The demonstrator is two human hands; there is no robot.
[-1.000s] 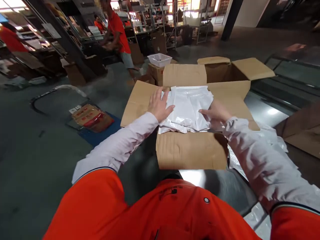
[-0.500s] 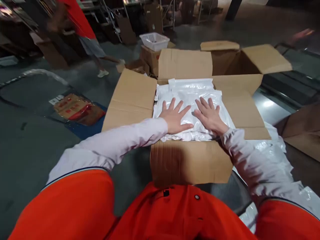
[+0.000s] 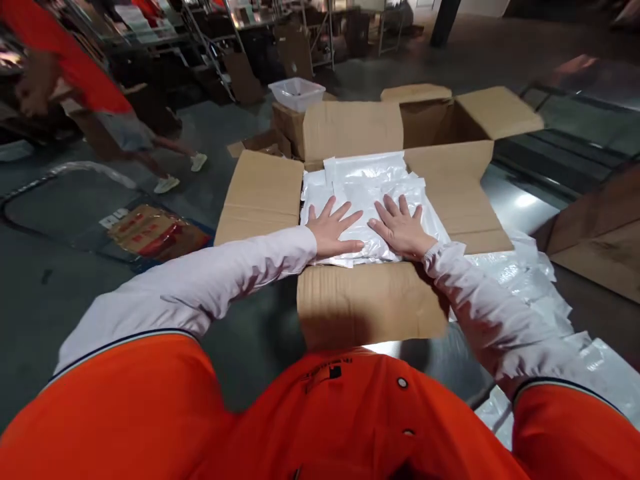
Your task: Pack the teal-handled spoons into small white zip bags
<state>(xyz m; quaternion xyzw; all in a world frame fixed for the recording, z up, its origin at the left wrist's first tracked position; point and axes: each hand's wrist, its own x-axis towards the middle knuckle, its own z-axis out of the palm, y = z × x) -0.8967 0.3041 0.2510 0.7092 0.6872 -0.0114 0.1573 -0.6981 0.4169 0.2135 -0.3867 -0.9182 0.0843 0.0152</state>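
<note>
Far left, I've got a person in a red shirt (image 3: 107, 83) and pale shorts, blurred, well apart from my work. Nearer, on the floor side, there's a flat brown cardboard bundle in clear plastic (image 3: 155, 230). Moving right, here's the main piece: a brown cardboard box (image 3: 370, 303), flaps spread wide, filled near its top with glossy white plastic packets (image 3: 367, 168). My left hand (image 3: 336, 230) lies palm down on them, fingers fanned, gripping nothing. Just right of it, my right hand (image 3: 401, 228) is open too, spread flat on the same layer, no packet pinched. I'd call this the pressing-down step, levelling the packets inside the box. The next move, I judge, calls for even pressure from both palms, minding the far packets, which sit proud near the back flap. Far right of the hands stands a second open brown carton (image 3: 445, 127), its flaps up; nearer, at the right, more loose white packets (image 3: 530, 287) lie in a spread heap beside my right sleeve (image 3: 505, 320).
</note>
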